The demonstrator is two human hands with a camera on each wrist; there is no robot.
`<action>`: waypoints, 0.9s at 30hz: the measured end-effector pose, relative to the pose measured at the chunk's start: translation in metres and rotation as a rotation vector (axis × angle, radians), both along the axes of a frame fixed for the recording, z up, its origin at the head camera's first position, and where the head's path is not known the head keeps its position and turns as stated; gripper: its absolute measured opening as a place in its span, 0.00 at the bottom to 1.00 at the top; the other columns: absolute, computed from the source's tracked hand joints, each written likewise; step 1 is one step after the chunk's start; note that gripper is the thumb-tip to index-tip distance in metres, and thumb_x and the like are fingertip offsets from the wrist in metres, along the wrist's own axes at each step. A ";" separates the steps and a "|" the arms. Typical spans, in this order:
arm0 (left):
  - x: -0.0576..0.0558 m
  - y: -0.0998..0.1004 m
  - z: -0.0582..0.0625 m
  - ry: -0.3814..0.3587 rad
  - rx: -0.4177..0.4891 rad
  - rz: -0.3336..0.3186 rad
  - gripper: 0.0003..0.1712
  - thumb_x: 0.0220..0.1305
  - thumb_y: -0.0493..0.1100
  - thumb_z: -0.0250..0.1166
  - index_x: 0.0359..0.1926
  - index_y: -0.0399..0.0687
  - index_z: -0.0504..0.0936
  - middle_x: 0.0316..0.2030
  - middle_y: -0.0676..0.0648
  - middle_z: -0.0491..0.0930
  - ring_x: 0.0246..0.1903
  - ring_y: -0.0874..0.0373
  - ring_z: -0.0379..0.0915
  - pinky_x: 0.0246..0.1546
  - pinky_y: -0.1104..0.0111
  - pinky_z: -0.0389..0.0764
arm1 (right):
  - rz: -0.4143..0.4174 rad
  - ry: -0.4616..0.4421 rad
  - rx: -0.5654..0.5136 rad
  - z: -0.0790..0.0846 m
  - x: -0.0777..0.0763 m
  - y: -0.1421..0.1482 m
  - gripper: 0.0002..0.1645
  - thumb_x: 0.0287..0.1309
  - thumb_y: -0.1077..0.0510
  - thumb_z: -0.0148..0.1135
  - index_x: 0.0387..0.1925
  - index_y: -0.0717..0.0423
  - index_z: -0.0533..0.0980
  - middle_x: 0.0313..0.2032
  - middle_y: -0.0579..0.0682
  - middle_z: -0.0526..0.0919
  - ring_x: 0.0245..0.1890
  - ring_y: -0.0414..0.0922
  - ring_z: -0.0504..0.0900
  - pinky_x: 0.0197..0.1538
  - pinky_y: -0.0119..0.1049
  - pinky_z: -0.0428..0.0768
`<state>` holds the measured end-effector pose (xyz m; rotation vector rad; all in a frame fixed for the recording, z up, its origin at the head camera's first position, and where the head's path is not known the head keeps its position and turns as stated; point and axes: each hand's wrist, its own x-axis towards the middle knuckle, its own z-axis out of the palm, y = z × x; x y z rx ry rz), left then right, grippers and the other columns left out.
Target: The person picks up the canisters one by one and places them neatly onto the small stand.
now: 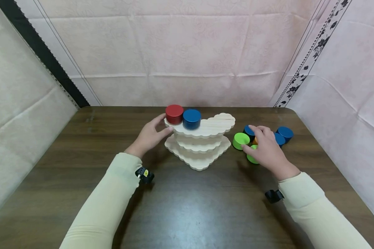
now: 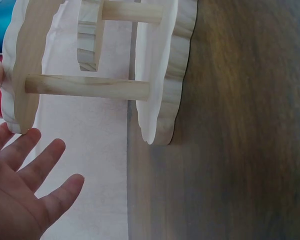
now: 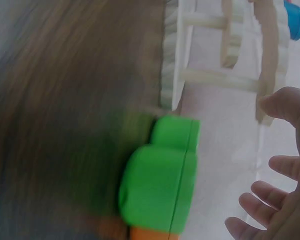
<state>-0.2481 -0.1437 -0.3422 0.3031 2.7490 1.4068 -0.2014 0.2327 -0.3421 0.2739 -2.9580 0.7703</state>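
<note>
In the head view, the wooden stand is on the table in front of the person, with the red tin and the blue tin side by side at the left end of its top board. The left hand touches this same end, I suppose to steady it where the load is. The right hand is over two green tins and three other blue tins, grouped just beside the stand, maybe for easy reach. The table is dark wood-grained and a bit shiny; behind it hangs pale, creased cloth. In the left wrist view, straight, spread fingers rest at the board's edge without clenching; posts hold the boards apart. In the right wrist view, the right hand is relaxed and grasps nothing; below the green tins, something orange shows, partly cut off.
</note>
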 end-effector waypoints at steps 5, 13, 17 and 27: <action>0.000 -0.001 0.000 0.002 -0.035 -0.006 0.44 0.64 0.60 0.61 0.75 0.53 0.55 0.69 0.44 0.63 0.67 0.45 0.60 0.60 0.43 0.68 | -0.018 -0.038 0.022 -0.006 0.000 0.013 0.46 0.59 0.47 0.62 0.71 0.63 0.55 0.66 0.70 0.54 0.64 0.67 0.52 0.59 0.66 0.64; 0.001 -0.001 0.000 0.039 -0.111 -0.022 0.44 0.65 0.61 0.58 0.75 0.52 0.54 0.72 0.45 0.58 0.69 0.46 0.56 0.64 0.43 0.62 | -0.033 -0.085 0.076 -0.015 0.003 0.024 0.46 0.60 0.44 0.60 0.70 0.66 0.57 0.62 0.71 0.57 0.61 0.66 0.55 0.56 0.64 0.68; 0.001 -0.001 0.000 0.058 -0.155 -0.030 0.44 0.66 0.62 0.57 0.75 0.52 0.53 0.72 0.45 0.57 0.70 0.46 0.54 0.66 0.44 0.59 | -0.033 -0.107 0.116 -0.019 0.004 0.027 0.46 0.59 0.43 0.60 0.67 0.69 0.59 0.60 0.73 0.58 0.58 0.66 0.58 0.54 0.62 0.70; 0.001 -0.001 0.001 0.055 -0.168 -0.028 0.44 0.65 0.62 0.57 0.75 0.52 0.53 0.73 0.45 0.56 0.71 0.47 0.54 0.66 0.45 0.60 | -0.070 -0.157 0.151 -0.024 0.006 0.026 0.45 0.58 0.43 0.61 0.67 0.67 0.60 0.55 0.71 0.61 0.49 0.60 0.63 0.43 0.54 0.75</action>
